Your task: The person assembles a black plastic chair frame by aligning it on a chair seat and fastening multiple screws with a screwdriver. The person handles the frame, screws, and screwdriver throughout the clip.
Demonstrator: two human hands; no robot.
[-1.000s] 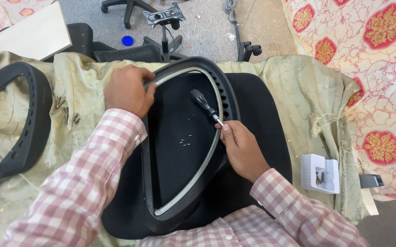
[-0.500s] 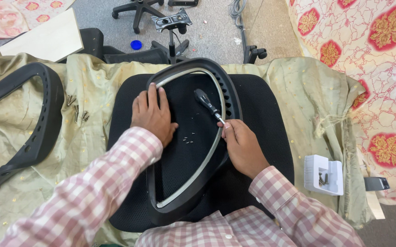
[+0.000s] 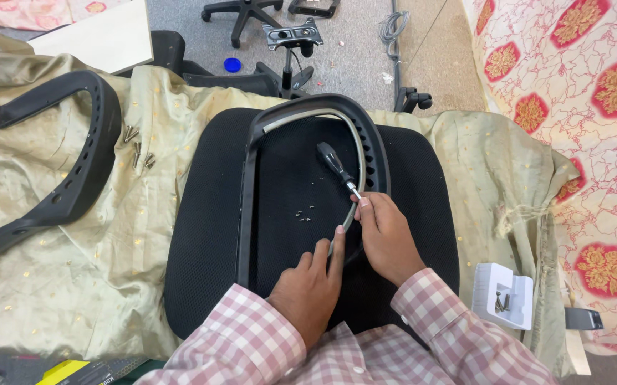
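Black curved chair frame (image 3: 251,164), grey inner strip (image 3: 355,142)

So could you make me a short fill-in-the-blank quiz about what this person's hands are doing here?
1. The right hand holds a ____ with a black handle.
2. The left hand rests flat on the black seat cushion, its fingertips at the grey ____ that lines the black frame.
3. A few small screws lie loose on the ____ inside the frame.
4. The white tray with screws in it sits to the person's ____.

Missing words: screwdriver; strip; cushion; right
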